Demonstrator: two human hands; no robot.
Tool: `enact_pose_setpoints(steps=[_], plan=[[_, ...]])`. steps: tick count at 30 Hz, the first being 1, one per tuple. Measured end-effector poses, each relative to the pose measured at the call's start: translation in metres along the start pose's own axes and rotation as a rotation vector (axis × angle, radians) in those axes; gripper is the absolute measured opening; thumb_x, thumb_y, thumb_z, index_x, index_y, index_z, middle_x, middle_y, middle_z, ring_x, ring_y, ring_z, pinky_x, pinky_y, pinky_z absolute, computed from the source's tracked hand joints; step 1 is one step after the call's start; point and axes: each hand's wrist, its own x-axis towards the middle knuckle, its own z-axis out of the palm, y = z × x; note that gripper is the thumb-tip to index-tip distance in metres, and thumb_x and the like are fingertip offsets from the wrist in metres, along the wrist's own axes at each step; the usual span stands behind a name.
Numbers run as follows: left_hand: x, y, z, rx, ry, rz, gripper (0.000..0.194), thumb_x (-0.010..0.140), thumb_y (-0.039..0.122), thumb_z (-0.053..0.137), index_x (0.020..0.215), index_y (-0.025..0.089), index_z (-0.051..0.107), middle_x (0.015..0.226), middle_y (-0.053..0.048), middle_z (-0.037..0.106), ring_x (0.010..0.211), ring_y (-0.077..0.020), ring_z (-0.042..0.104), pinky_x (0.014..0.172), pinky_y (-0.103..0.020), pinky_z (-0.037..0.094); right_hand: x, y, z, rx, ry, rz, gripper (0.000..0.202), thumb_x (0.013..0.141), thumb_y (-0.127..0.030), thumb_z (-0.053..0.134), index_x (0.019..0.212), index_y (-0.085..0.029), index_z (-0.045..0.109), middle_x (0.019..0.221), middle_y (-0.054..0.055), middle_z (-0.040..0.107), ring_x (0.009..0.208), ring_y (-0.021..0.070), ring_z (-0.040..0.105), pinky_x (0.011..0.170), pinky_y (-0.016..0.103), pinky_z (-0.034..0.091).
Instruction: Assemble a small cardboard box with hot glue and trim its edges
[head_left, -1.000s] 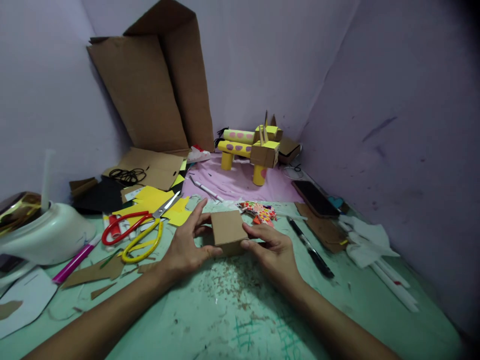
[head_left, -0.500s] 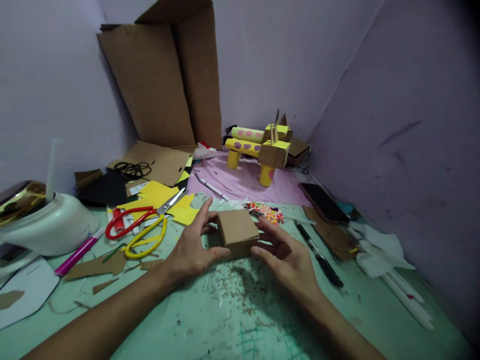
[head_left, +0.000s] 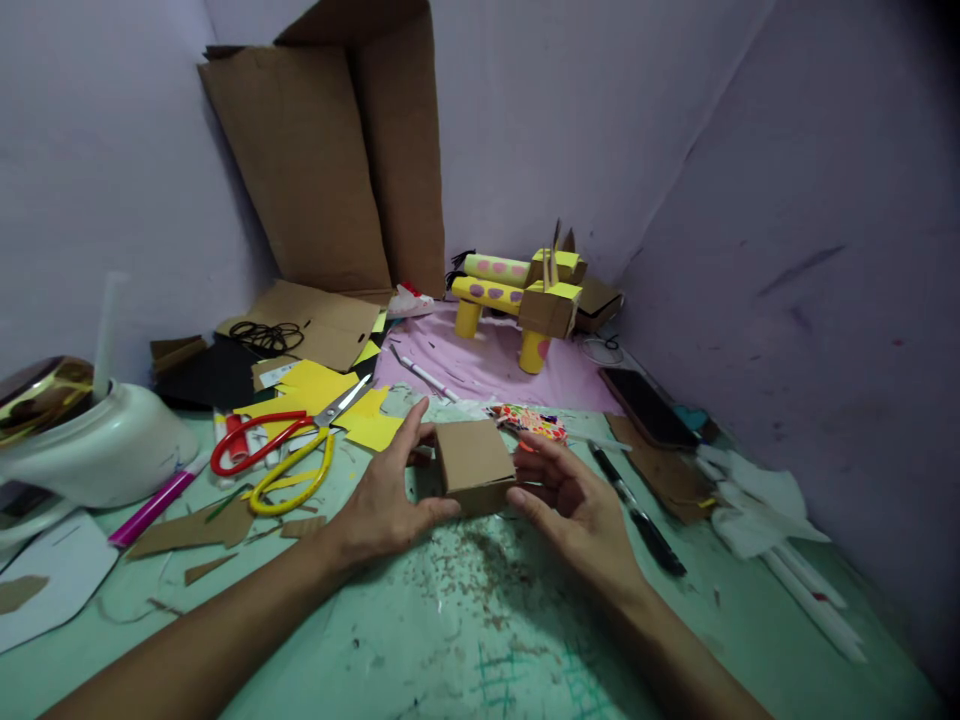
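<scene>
The box (head_left: 476,462) sat between both hands. The left hand (head_left: 382,500) had its thumb by the near left corner; whether it gripped, I couldn't tell. The right hand (head_left: 589,510) curved alongside, thumb and fingers apart. Scissors (head_left: 327,418) lay left of the left hand, a pen (head_left: 637,512) right of the right.
</scene>
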Motion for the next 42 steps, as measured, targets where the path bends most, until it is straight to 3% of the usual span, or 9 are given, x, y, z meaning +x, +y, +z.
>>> enact_pose_setpoints(steps=[6,10,14,18,23,27,33,39,42], plan=[[0.0,-0.003,-0.004,-0.063,0.051,0.0,0.108,0.067,0.033,0.073,0.152,0.01,0.01,0.137,-0.023,0.05,0.12,-0.0372,0.052,0.104,-0.057,0.037,0.0,-0.008,-0.014,-0.197,0.198,-0.179,0.029,0.079,-0.033,0.069,0.106,-0.025,0.067,0.107,0.008,0.073,0.096,0.0238,0.071,0.088,0.043,0.056],[0.001,-0.01,-0.006,-0.067,0.137,0.055,0.107,0.066,0.031,0.076,0.151,0.012,0.014,0.137,-0.022,0.048,0.126,-0.0387,0.046,0.106,-0.058,0.034,0.014,-0.018,-0.044,-0.673,0.355,-0.185,0.032,0.078,-0.04,0.064,0.1,-0.018,0.071,0.1,0.012,0.075,0.09,0.0278,0.07,0.083,0.043,0.053],[-0.001,-0.013,-0.007,-0.045,0.193,0.1,0.104,0.067,0.028,0.076,0.151,0.016,0.017,0.139,-0.021,0.046,0.127,-0.0388,0.045,0.107,-0.06,0.034,0.032,-0.026,-0.054,-1.165,0.128,0.176,0.044,0.08,-0.053,0.058,0.096,-0.015,0.073,0.088,0.015,0.076,0.081,0.0338,0.07,0.061,0.037,0.045],[-0.002,-0.013,-0.007,-0.046,0.226,0.123,0.101,0.068,0.025,0.075,0.151,0.02,0.018,0.139,-0.018,0.045,0.125,-0.0376,0.048,0.106,-0.058,0.036,0.045,-0.028,-0.035,-1.277,0.009,0.289,0.048,0.078,-0.062,0.057,0.084,-0.017,0.073,0.083,0.017,0.075,0.08,0.0365,0.068,0.053,0.033,0.033],[-0.001,-0.013,-0.009,-0.028,0.251,0.114,0.101,0.068,0.026,0.076,0.151,0.023,0.019,0.138,-0.016,0.046,0.125,-0.0374,0.048,0.106,-0.058,0.037,0.059,-0.024,-0.022,-1.2,0.05,0.342,0.032,0.065,-0.048,0.071,0.056,-0.018,0.063,0.063,0.017,0.069,0.071,0.0354,0.065,0.05,0.032,0.025],[-0.001,-0.015,-0.01,-0.001,0.285,0.127,0.1,0.068,0.027,0.077,0.15,0.023,0.02,0.139,-0.017,0.045,0.127,-0.0378,0.046,0.107,-0.06,0.035,0.06,-0.022,-0.03,-0.955,0.063,0.416,0.032,0.061,-0.043,0.067,0.041,-0.023,0.05,0.042,0.005,0.052,0.05,0.0235,0.055,0.045,0.03,0.025],[-0.002,-0.014,-0.009,-0.007,0.275,0.096,0.101,0.067,0.027,0.079,0.15,0.022,0.023,0.139,-0.017,0.047,0.126,-0.0373,0.048,0.108,-0.058,0.035,0.042,-0.029,-0.037,-0.401,0.051,0.417,0.027,0.057,-0.049,0.056,0.06,-0.023,0.05,0.05,-0.003,0.049,0.044,0.0132,0.048,0.043,0.027,0.044],[-0.001,-0.014,-0.009,0.01,0.239,0.128,0.098,0.067,0.027,0.077,0.15,0.019,0.026,0.139,-0.017,0.049,0.129,-0.0387,0.046,0.107,-0.057,0.038,0.019,-0.034,-0.025,-0.087,0.093,0.304,0.036,0.059,-0.043,0.073,0.078,-0.014,0.066,0.04,-0.006,0.047,0.035,0.0101,0.041,0.034,0.022,0.031],[-0.001,-0.014,-0.01,0.034,0.244,0.127,0.096,0.068,0.027,0.076,0.15,0.017,0.026,0.139,-0.019,0.049,0.131,-0.0392,0.045,0.107,-0.058,0.037,0.001,-0.035,-0.015,-0.068,0.082,0.224,0.034,0.066,-0.042,0.074,0.085,-0.014,0.07,0.04,-0.006,0.049,0.034,0.0103,0.042,0.035,0.022,0.033]])
